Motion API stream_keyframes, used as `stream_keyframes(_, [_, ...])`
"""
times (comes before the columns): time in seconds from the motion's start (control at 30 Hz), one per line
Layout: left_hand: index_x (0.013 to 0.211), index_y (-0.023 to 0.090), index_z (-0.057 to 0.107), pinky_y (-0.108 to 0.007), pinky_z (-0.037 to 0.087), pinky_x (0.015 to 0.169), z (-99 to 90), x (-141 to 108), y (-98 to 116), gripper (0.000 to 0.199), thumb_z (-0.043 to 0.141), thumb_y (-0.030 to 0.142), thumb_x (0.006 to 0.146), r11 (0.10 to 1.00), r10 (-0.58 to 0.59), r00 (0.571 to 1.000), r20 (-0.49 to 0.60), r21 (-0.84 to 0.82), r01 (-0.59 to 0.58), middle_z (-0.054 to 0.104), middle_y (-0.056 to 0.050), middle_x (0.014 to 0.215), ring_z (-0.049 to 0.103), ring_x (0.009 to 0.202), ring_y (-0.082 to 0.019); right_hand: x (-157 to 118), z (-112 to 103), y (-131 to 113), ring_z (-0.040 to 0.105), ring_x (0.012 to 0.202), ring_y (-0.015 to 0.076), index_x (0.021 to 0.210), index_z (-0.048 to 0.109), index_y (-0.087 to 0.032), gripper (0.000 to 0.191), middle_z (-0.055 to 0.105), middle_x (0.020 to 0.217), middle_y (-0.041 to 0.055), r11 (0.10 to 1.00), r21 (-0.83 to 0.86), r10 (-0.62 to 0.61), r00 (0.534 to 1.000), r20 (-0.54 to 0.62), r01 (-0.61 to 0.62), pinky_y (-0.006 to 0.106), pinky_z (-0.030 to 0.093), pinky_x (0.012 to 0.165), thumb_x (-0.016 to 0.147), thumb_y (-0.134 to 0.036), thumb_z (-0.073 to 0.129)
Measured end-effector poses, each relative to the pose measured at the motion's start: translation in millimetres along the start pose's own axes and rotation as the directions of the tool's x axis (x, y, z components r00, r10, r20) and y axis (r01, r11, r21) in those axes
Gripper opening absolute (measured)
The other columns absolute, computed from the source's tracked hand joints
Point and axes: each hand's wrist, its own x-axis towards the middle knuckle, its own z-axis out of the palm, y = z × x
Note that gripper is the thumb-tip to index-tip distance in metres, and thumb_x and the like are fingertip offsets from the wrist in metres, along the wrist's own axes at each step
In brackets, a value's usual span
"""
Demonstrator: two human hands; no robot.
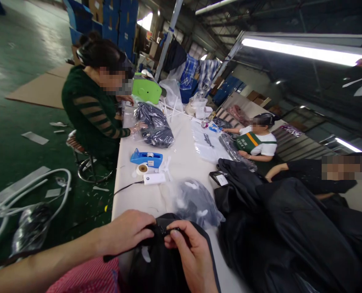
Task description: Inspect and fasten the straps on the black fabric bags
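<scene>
A black garment lies at the table's near edge, in front of me. My left hand is closed on its upper edge, thumb and fingers pinching the dark cloth. Close beside it on the right, my right hand pinches a small dark part of the same garment between thumb and forefinger; what that part is cannot be made out. A small white tag shows on the cloth below the hands. Just beyond them rests a clear plastic bag with dark contents.
Black garments are heaped on the right. Further up the table are a blue tape dispenser, a tape roll, a white box and a bagged dark garment. People work at the left and right sides.
</scene>
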Motion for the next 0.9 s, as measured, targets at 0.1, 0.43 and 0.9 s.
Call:
stream_keyframes(0.1, [0.106,0.019,0.065,-0.031,0.045,0.084,-1.1,1,-2,0.019,0.060,0.022,0.088,0.997,-0.020,0.999,-0.035,-0.078,0.017,0.069,-0.004,0.100,0.065,0.095,-0.024,3,0,1,0.069,0.069,0.0161,0.087,0.071,-0.020,0.028,0.071,0.076,0.0030,1.000,0.011,0.008,1.000,0.005,-0.008,0.024,0.058,0.067,0.087,-0.048,0.063])
stream_keyframes(0.43, [0.098,0.018,0.069,-0.026,0.047,0.082,1.9,24,-15,0.019,0.057,0.031,0.091,0.698,0.204,0.979,0.020,-0.704,-0.131,0.070,-0.001,0.092,0.063,0.088,-0.017,22,-6,-10,0.064,0.076,0.0118,0.093,0.073,-0.026,0.020,0.070,0.083,-0.0014,0.917,-0.271,-0.248,0.951,0.185,0.292,0.021,0.049,0.071,0.090,-0.017,0.056])
stream_keyframes(0.9, [0.083,0.012,0.071,-0.023,0.048,0.065,6.4,34,-19,0.043,0.075,0.054,0.080,0.333,0.101,0.994,-0.046,-0.940,-0.078,0.072,-0.005,0.077,0.062,0.066,-0.013,68,-9,-36,0.065,0.081,0.0131,0.088,0.076,-0.026,0.019,0.071,0.082,-0.0023,0.882,-0.267,-0.285,0.891,0.353,0.388,0.024,0.048,0.077,0.087,-0.012,0.063])
